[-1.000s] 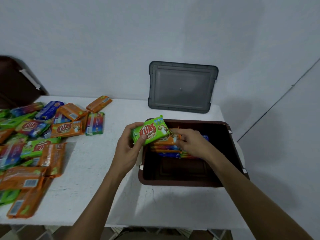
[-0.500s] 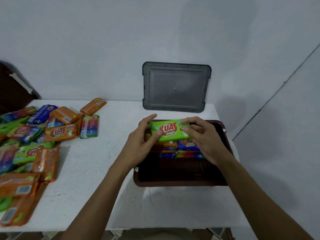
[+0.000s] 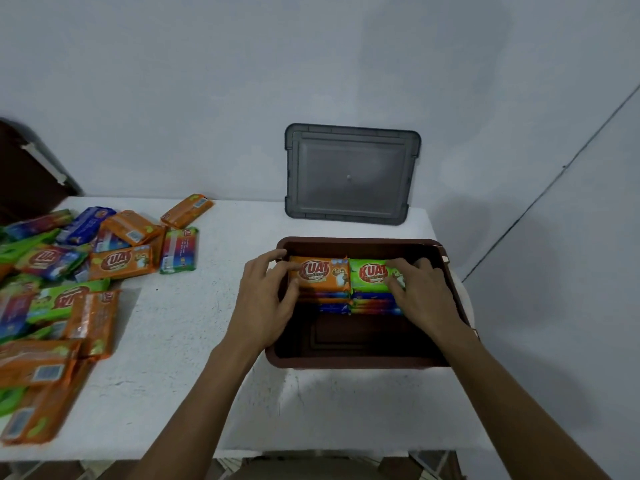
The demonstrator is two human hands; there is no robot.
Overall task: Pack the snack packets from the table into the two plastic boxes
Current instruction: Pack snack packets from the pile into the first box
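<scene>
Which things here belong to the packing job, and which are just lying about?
Job: brown box; orange packet and green packet atop its stacks; left hand and right hand holding them; loose packets on the table.
Idle: grey lid against the wall; dark object at left edge.

Gripping the orange packet point(image 3: 323, 273) with the left hand point(image 3: 263, 303) and the green packet point(image 3: 372, 273) beside it with the right hand point(image 3: 422, 296), atop stacks point(image 3: 360, 304) inside the brown box point(image 3: 360, 362).

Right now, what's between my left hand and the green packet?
In the head view, the orange packet: the left hand grips it, and it sits beside the green packet that the right hand holds, in the brown box.
</scene>
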